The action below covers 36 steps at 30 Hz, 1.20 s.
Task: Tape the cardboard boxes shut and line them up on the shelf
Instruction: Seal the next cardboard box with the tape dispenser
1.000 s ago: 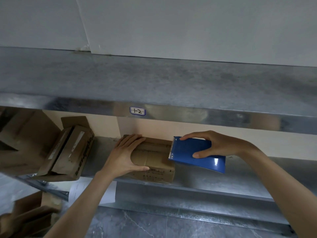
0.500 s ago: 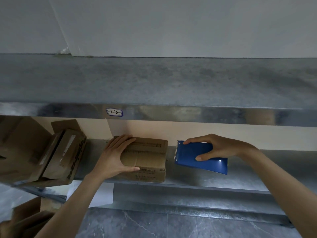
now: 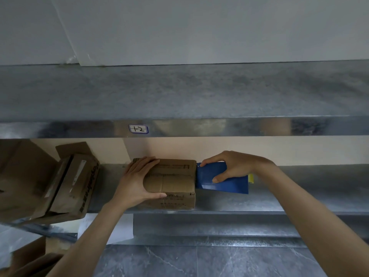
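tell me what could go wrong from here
1. The cardboard box sits at the shelf's front edge; a pull by the blue tape dispenser against its right end could drag it off if the left hand slackens.
2. The right hand's index fingertip lies close to the dispenser's front end and might get caught there.
3. The tilted boxes at left lean near the edge and may slip if bumped.

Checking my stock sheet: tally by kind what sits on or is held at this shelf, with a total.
Cardboard boxes: 2, the small box held by the left hand and the tilted box to its left
Tape dispensers: 1, the blue tape dispenser gripped by the right hand
Total: 3; cardboard at the far left edge is too unclear to count
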Each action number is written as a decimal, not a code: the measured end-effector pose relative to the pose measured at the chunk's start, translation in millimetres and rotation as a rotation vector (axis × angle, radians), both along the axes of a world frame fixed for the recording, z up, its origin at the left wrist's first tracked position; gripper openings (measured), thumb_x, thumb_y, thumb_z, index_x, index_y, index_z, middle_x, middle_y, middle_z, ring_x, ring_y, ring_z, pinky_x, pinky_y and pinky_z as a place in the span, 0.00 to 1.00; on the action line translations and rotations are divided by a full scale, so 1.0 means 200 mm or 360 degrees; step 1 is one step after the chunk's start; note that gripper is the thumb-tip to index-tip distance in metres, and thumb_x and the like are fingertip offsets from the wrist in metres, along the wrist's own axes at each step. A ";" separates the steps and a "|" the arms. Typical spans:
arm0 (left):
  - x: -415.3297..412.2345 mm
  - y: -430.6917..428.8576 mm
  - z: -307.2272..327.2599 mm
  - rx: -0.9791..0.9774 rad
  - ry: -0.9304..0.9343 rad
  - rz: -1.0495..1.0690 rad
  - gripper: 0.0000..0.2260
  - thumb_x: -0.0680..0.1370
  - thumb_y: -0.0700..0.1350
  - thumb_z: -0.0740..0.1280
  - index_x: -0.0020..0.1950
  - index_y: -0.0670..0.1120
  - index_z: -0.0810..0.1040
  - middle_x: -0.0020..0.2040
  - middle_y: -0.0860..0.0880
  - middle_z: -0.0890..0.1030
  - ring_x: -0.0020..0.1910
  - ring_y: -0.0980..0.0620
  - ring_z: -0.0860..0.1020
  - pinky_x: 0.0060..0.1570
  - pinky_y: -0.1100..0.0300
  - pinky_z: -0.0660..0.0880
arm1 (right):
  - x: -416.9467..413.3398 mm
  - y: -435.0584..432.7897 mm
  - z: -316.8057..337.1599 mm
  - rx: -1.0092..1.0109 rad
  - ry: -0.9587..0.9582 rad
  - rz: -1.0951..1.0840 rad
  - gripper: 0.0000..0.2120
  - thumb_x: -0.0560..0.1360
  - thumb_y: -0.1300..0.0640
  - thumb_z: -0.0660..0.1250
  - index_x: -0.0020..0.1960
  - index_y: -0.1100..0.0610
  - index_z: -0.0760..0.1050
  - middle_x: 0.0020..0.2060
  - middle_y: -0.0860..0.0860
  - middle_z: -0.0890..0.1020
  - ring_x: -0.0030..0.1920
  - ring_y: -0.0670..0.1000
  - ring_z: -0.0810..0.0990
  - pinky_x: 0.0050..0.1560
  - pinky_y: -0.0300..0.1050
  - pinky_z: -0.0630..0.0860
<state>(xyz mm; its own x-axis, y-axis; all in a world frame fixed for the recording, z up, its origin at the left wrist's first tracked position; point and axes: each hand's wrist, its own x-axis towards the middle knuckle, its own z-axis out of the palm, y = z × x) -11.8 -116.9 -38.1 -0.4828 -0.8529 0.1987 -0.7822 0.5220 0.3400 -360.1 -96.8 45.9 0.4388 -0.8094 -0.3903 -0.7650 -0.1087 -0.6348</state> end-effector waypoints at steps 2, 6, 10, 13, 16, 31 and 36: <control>0.00 -0.01 0.00 -0.0006 -0.0005 -0.0008 0.47 0.62 0.78 0.66 0.75 0.57 0.65 0.75 0.57 0.65 0.73 0.53 0.65 0.74 0.47 0.61 | 0.04 0.00 0.02 -0.0041 0.0111 0.0023 0.24 0.72 0.46 0.73 0.65 0.33 0.72 0.62 0.39 0.76 0.57 0.46 0.77 0.59 0.50 0.76; -0.01 0.00 0.01 0.0011 -0.0032 -0.0022 0.47 0.62 0.79 0.65 0.75 0.57 0.64 0.75 0.57 0.64 0.73 0.54 0.64 0.74 0.47 0.61 | 0.12 0.01 0.02 -0.0061 0.0292 -0.0026 0.27 0.73 0.48 0.72 0.70 0.40 0.69 0.65 0.45 0.75 0.59 0.51 0.75 0.61 0.51 0.75; 0.00 0.01 0.03 0.0001 -0.0028 -0.0004 0.47 0.61 0.78 0.66 0.75 0.57 0.65 0.75 0.57 0.65 0.72 0.53 0.65 0.73 0.48 0.62 | 0.20 0.06 -0.12 -0.0163 0.0451 -0.0157 0.30 0.75 0.47 0.70 0.74 0.43 0.64 0.65 0.52 0.76 0.59 0.55 0.76 0.57 0.51 0.76; 0.01 0.03 0.04 -0.0027 -0.0102 0.0047 0.48 0.60 0.79 0.66 0.75 0.57 0.66 0.74 0.56 0.66 0.72 0.53 0.66 0.73 0.49 0.62 | 0.19 0.11 -0.22 -0.0218 0.0440 -0.0345 0.29 0.75 0.45 0.68 0.73 0.40 0.62 0.63 0.53 0.77 0.53 0.56 0.77 0.50 0.49 0.76; 0.06 0.04 0.04 -0.0020 -0.0089 0.0077 0.49 0.59 0.80 0.65 0.74 0.57 0.66 0.73 0.56 0.67 0.71 0.52 0.67 0.72 0.49 0.64 | 0.18 0.15 -0.31 -0.0164 0.0368 -0.0499 0.29 0.77 0.48 0.64 0.74 0.38 0.57 0.62 0.53 0.77 0.51 0.56 0.77 0.47 0.48 0.76; 0.17 0.02 0.01 0.0010 -0.0106 0.0144 0.49 0.60 0.80 0.64 0.75 0.57 0.63 0.75 0.55 0.65 0.74 0.52 0.62 0.74 0.49 0.54 | 0.33 0.15 -0.56 -0.0264 0.0616 -0.0624 0.33 0.82 0.50 0.58 0.78 0.41 0.40 0.45 0.58 0.82 0.36 0.56 0.80 0.36 0.49 0.79; 0.17 0.02 0.01 -0.0005 -0.0081 0.0171 0.49 0.59 0.81 0.63 0.74 0.57 0.64 0.73 0.56 0.67 0.73 0.53 0.65 0.74 0.47 0.57 | 0.34 0.18 -0.45 -0.0551 0.0854 -0.0706 0.30 0.82 0.44 0.55 0.78 0.38 0.41 0.40 0.52 0.79 0.33 0.51 0.73 0.31 0.42 0.70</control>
